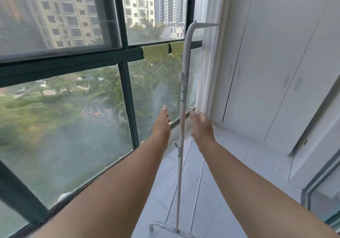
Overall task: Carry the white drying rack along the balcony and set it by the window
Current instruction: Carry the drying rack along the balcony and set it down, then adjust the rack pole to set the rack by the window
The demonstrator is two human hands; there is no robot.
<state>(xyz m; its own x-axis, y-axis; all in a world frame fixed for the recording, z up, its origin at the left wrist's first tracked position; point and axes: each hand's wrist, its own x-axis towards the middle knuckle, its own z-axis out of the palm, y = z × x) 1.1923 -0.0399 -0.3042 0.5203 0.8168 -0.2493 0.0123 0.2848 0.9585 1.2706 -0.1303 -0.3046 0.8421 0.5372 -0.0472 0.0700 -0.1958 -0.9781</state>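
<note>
The white drying rack (182, 109) stands upright on the balcony floor, a thin pole with a curved top bar and a base foot at the bottom of the view. It is close to the big dark-framed window (127, 75) on the left. My left hand (162, 121) is stretched out just left of the pole, fingers apart, not touching it. My right hand (201, 125) is just right of the pole, also spread and off it. Both arms reach forward on either side of the rack.
Two yellow-green cloths (156, 52) hang on the window's crossbar behind the rack. White cabinet doors (272, 68) fill the far end and right side. A sheer curtain (206, 53) hangs in the corner. The floor (211, 191) is pale tile.
</note>
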